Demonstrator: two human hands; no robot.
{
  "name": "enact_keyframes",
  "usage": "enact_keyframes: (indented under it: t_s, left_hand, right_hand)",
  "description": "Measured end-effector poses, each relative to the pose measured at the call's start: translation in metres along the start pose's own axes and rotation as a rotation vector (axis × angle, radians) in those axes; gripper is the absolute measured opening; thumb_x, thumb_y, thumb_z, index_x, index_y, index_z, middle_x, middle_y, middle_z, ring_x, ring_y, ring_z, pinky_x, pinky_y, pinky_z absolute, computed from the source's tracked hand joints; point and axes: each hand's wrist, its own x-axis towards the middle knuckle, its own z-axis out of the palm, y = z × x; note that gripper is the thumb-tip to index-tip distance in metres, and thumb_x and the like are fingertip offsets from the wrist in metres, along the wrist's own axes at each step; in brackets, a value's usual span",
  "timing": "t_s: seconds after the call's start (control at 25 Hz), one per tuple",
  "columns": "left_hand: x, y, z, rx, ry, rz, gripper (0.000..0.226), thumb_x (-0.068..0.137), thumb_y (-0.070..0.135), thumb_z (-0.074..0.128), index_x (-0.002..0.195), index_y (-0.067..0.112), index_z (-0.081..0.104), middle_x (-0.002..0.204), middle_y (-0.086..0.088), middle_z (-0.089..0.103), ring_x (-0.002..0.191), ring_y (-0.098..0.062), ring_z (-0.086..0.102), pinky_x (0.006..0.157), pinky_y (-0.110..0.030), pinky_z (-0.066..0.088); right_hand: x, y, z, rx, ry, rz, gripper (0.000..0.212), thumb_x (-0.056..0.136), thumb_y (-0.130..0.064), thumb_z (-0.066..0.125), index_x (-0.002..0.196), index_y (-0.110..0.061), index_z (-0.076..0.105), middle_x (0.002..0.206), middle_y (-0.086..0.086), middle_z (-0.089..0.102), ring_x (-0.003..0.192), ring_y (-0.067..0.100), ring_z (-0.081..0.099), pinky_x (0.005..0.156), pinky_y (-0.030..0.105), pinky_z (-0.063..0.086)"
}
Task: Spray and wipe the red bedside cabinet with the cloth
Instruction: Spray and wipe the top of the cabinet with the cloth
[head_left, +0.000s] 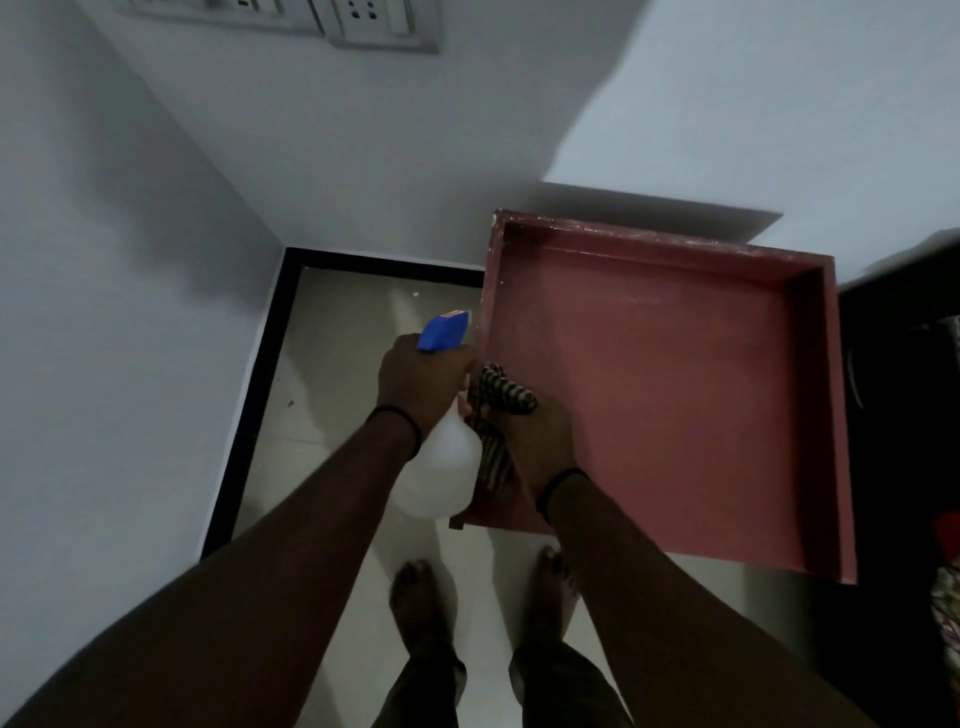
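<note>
Left grip (426, 382): curled round spray bottle (441, 467), nozzle (445, 331) toward 1 o'clock.
Right grip (540, 436): clutching cloth (506, 395), nearer.
Cabinet (675, 405): 3 o'clock of bottle.

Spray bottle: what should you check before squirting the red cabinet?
1. Grip: the left hand holds the spray bottle: ok.
2. Wiper ready: the right hand holds the striped cloth: ok.
3. Aim: blue nozzle pointed at the red bedside cabinet top: cannot tell; it sits beside the left rim.
4. Cloth away from the spray: not ok, bunched against the bottle.
5. Liquid inside the bottle: cannot tell.
</note>
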Motion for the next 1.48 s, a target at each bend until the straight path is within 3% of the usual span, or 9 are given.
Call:
enact_keyframes:
  t_s: [0.12, 0.24, 0.32, 0.44, 0.68, 0.92, 1.2, 1.36, 1.48]
  left_hand:
    - [0.001, 0.000, 0.001, 0.000, -0.016, -0.005, 0.023, 0.069, 0.031, 0.064, 0.078, 0.011, 0.068, 0.073, -0.016, 0.071, 0.064, -0.038, 0.069, 0.073, -0.056, 0.061]
    - [0.001, 0.004, 0.003, -0.011, -0.022, -0.030, 0.028, 0.067, 0.035, 0.061, 0.077, 0.010, 0.068, 0.069, -0.011, 0.069, 0.063, -0.030, 0.068, 0.078, -0.052, 0.062]
    - [0.000, 0.008, 0.005, -0.011, -0.009, -0.045, 0.034, 0.067, 0.038, 0.060, 0.078, 0.006, 0.069, 0.068, -0.011, 0.068, 0.063, -0.024, 0.064, 0.080, -0.049, 0.061]
    - [0.001, 0.011, 0.007, -0.002, 0.039, -0.059, 0.039, 0.070, 0.034, 0.062, 0.087, 0.000, 0.068, 0.084, -0.025, 0.071, 0.065, -0.025, 0.062, 0.080, -0.051, 0.060]
    - [0.004, 0.019, 0.011, 0.038, 0.060, -0.082, 0.045, 0.060, 0.042, 0.054, 0.082, 0.005, 0.068, 0.083, -0.020, 0.073, 0.076, -0.035, 0.074, 0.074, -0.050, 0.063]
    - [0.003, 0.019, 0.019, 0.064, 0.065, -0.073, 0.027, 0.071, 0.037, 0.059, 0.075, 0.011, 0.067, 0.073, -0.015, 0.073, 0.061, -0.026, 0.072, 0.073, -0.048, 0.063]
    - [-0.011, 0.000, 0.019, 0.124, 0.070, -0.092, 0.018, 0.087, 0.027, 0.064, 0.078, 0.011, 0.066, 0.081, -0.018, 0.073, 0.078, -0.033, 0.072, 0.078, -0.048, 0.062]
    - [-0.009, -0.005, 0.008, 0.075, 0.103, -0.071, 0.017, 0.084, 0.028, 0.066, 0.081, 0.012, 0.066, 0.080, -0.018, 0.073, 0.071, -0.035, 0.072, 0.074, -0.050, 0.062]
    - [-0.009, -0.009, -0.005, 0.071, 0.138, -0.048, 0.016, 0.089, 0.020, 0.067, 0.074, 0.017, 0.061, 0.075, -0.016, 0.071, 0.055, -0.022, 0.068, 0.072, -0.045, 0.063]
  right_hand:
    - [0.003, -0.018, -0.014, -0.014, 0.078, -0.138, 0.018, 0.092, -0.002, 0.061, 0.101, -0.005, 0.076, 0.099, 0.010, 0.075, 0.095, 0.028, 0.070, 0.088, 0.038, 0.058]
    - [0.010, -0.024, -0.024, -0.378, 0.132, -0.434, 0.031, 0.088, 0.002, 0.061, 0.114, -0.011, 0.074, 0.112, 0.003, 0.072, 0.104, 0.016, 0.066, 0.095, 0.023, 0.050]
    - [0.012, -0.027, -0.027, -0.446, 0.131, -0.495, 0.038, 0.087, 0.000, 0.062, 0.120, -0.015, 0.071, 0.121, -0.001, 0.070, 0.112, 0.012, 0.064, 0.102, 0.023, 0.046]
    - [0.012, -0.030, -0.029, -0.458, 0.149, -0.493, 0.038, 0.088, -0.004, 0.065, 0.123, -0.017, 0.069, 0.125, -0.002, 0.068, 0.117, 0.009, 0.061, 0.107, 0.023, 0.043]
    - [0.005, -0.028, -0.032, -0.417, 0.113, -0.439, 0.043, 0.086, 0.005, 0.060, 0.125, -0.011, 0.067, 0.128, 0.006, 0.067, 0.118, 0.015, 0.061, 0.108, 0.033, 0.045]
    - [0.006, -0.030, -0.038, -0.370, 0.124, -0.423, 0.041, 0.087, 0.006, 0.059, 0.124, -0.010, 0.068, 0.127, 0.006, 0.067, 0.116, 0.011, 0.060, 0.108, 0.032, 0.045]
    - [0.014, -0.019, -0.025, -0.374, 0.060, -0.437, 0.036, 0.092, -0.010, 0.061, 0.127, -0.015, 0.066, 0.129, 0.003, 0.066, 0.119, 0.016, 0.060, 0.107, 0.039, 0.047]
    - [0.021, -0.014, 0.000, -0.726, -0.016, -0.636, 0.047, 0.090, -0.012, 0.065, 0.136, -0.020, 0.058, 0.145, 0.003, 0.053, 0.133, 0.021, 0.049, 0.110, 0.041, 0.043]
    - [0.024, -0.005, 0.018, -1.092, -0.127, -0.599, 0.063, 0.091, -0.012, 0.061, 0.149, -0.025, 0.040, 0.161, 0.001, 0.026, 0.149, 0.026, 0.023, 0.113, 0.045, 0.037]
